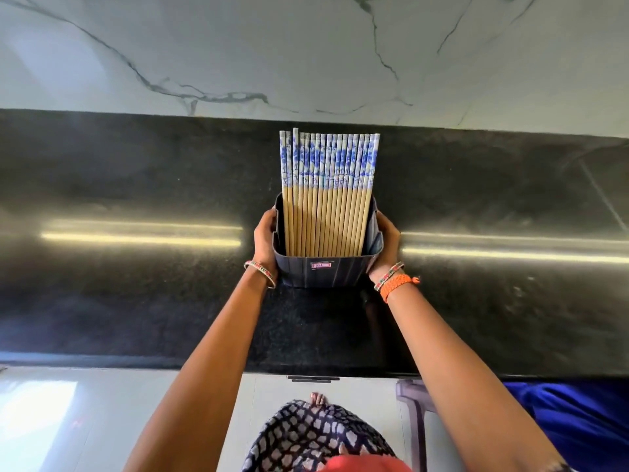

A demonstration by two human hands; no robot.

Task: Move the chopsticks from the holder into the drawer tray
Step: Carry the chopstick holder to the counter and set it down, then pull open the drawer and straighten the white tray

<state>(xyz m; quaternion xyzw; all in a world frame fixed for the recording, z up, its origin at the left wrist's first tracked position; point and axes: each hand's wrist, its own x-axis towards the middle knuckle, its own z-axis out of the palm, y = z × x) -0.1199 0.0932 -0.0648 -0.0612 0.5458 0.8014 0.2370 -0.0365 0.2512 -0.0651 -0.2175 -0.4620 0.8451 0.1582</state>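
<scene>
Both hands clasp the holder (328,267) by its side walls: left hand (265,241), right hand (386,245). It sits on the dark counter (136,301). The chopsticks (328,195) stand packed inside, leaning back; a tilt could spill them. No drawer tray shows.

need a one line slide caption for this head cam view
Both hands, left hand and right hand, grip a dark holder of blue-patterned chopsticks on a black counter.
</scene>
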